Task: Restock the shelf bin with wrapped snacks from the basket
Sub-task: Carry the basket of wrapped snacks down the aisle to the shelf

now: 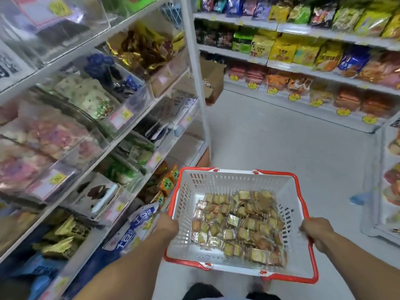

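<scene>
A white plastic basket with red rim and handles hangs in front of me above the floor. Several small square snacks in yellow-orange wrappers cover its bottom, mostly toward the right. My left hand grips the basket's left rim. My right hand grips the right rim and red handle. On my left stands a white shelf unit with rows of clear bins holding wrapped snacks of different kinds. I cannot tell which bin matches the basket's snacks.
An aisle of pale floor runs ahead. Shelves of bagged snacks line the far wall. A cardboard box sits on the floor behind the left unit's end post. Another display edge stands at right.
</scene>
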Demonstrator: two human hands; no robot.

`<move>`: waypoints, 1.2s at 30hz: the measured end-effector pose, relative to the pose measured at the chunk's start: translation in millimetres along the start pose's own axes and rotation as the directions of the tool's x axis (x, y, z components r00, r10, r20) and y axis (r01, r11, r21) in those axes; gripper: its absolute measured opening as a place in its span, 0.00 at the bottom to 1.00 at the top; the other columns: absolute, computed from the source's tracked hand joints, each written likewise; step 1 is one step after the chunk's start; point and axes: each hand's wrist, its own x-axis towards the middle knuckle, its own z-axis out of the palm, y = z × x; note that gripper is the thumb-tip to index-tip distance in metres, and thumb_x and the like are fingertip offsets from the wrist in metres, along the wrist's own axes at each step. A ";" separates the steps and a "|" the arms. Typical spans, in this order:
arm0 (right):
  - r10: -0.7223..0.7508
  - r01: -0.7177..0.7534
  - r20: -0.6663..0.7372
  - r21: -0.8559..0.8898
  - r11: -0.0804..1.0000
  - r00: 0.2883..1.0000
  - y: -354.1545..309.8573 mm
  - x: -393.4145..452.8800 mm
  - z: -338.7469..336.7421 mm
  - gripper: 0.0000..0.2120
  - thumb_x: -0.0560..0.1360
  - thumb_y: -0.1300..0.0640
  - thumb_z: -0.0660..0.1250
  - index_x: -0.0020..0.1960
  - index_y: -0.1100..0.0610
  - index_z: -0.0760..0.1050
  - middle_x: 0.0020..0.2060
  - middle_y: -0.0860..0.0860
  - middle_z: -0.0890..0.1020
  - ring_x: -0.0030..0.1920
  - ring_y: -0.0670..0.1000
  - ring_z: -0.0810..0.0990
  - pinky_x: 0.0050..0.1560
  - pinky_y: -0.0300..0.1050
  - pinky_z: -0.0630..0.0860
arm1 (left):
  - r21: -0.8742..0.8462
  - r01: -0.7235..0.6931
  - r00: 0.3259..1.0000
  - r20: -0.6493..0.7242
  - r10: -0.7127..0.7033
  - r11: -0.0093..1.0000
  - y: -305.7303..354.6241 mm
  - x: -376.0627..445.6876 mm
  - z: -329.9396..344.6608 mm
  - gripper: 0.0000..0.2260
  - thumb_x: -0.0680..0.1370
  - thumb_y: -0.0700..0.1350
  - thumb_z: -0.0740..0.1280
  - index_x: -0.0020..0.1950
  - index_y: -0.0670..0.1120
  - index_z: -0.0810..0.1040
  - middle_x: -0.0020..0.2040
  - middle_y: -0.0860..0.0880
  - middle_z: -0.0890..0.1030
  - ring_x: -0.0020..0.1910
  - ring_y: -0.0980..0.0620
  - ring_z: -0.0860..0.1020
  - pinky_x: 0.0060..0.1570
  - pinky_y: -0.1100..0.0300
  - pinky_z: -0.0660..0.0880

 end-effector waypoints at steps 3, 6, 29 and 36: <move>-0.060 0.066 0.083 -0.072 0.995 0.995 -43.5 29.6 -12.2 0.07 0.71 0.76 0.66 0.37 0.67 0.75 0.34 0.58 0.77 0.32 0.56 0.74 0.31 0.42 0.67 | -0.087 0.025 0.997 -0.072 -0.031 0.996 4.0 -14.4 22.5 0.16 0.83 0.40 0.63 0.71 0.40 0.73 0.60 0.38 0.82 0.57 0.37 0.82 0.58 0.42 0.81; -0.111 0.132 0.137 -0.160 0.978 0.984 -90.7 56.7 -21.6 0.08 0.71 0.76 0.66 0.38 0.65 0.75 0.34 0.58 0.77 0.31 0.57 0.75 0.31 0.41 0.68 | -0.184 0.054 0.997 -0.043 -0.062 0.981 8.1 -27.8 44.5 0.14 0.83 0.44 0.63 0.69 0.45 0.75 0.58 0.41 0.83 0.56 0.40 0.83 0.59 0.41 0.80; -0.299 0.471 0.372 -0.581 0.664 0.879 -291.9 140.6 115.5 0.06 0.72 0.75 0.66 0.38 0.68 0.77 0.41 0.64 0.82 0.42 0.64 0.80 0.42 0.49 0.74 | -0.511 0.323 0.905 -0.080 -0.417 0.797 16.7 32.9 103.7 0.10 0.81 0.47 0.67 0.61 0.46 0.76 0.57 0.44 0.83 0.53 0.44 0.82 0.52 0.54 0.79; -0.286 0.639 0.572 -0.667 0.383 0.769 -315.0 219.6 216.6 0.06 0.72 0.70 0.65 0.47 0.66 0.80 0.42 0.64 0.84 0.44 0.63 0.82 0.44 0.49 0.76 | -0.547 0.429 0.816 -0.106 -0.568 0.718 6.4 92.6 169.4 0.04 0.79 0.46 0.69 0.52 0.51 0.74 0.50 0.45 0.83 0.44 0.47 0.77 0.43 0.57 0.70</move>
